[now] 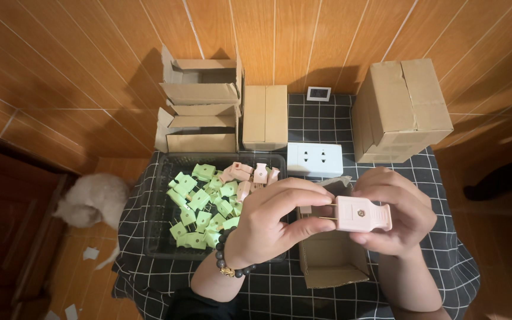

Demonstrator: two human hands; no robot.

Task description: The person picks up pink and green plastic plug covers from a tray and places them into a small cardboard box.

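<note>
I hold a pale pink two-pin plug (361, 214) level in front of me. My right hand (395, 213) grips its body from the right side. My left hand (277, 222), with a dark bead bracelet on the wrist, pinches the plug's metal pins at the left end. Below the plug lies a small open cardboard box (332, 261). To the left is a black mesh tray (158, 219) holding several green plugs (200, 204) and a few pink plugs (250, 173).
A white socket block (314, 159) lies behind my hands on the black checked cloth (445, 261). Behind it are a closed small carton (265, 115), a large taped carton (401, 106), two open cartons (200, 112) and a small white device (319, 93). A pale furry animal (93, 201) sits on the floor at left.
</note>
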